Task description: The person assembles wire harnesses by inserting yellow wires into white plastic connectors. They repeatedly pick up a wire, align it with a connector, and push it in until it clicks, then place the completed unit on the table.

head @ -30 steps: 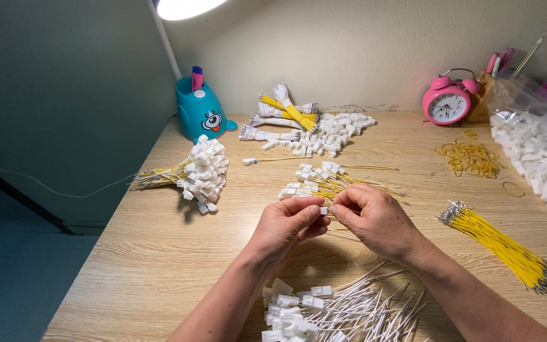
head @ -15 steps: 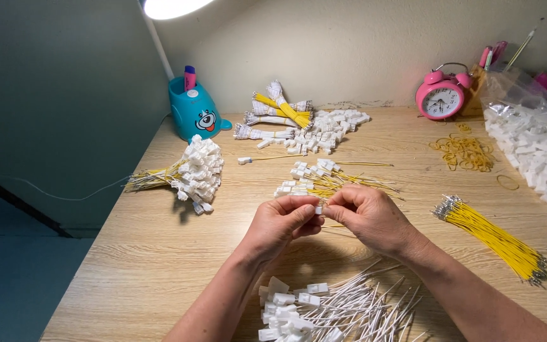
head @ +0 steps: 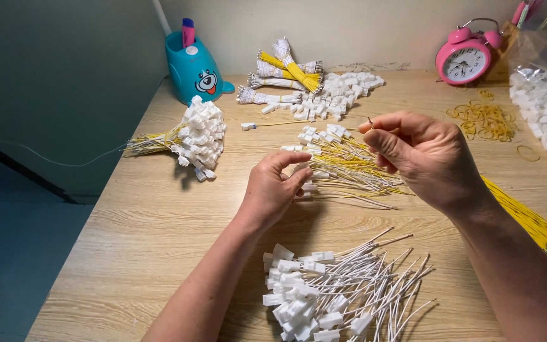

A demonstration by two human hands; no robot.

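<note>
Yellow wire [head: 375, 126] pinched in my right hand [head: 428, 158]; left hand [head: 276, 187] fingers curled over loose yellow pile [head: 343, 168]. Bundles [head: 201, 136] finished; white-wire heap [head: 337, 288] waits on tabletop [head: 159, 221].

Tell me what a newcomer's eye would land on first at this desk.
The two hands at the centre: the right hand pinches a thin yellow wire by its end, while the left hand rests on a loose pile of yellow leads with white connectors. Next, the pink alarm clock at the back right and the blue pen holder at the back left.
</note>
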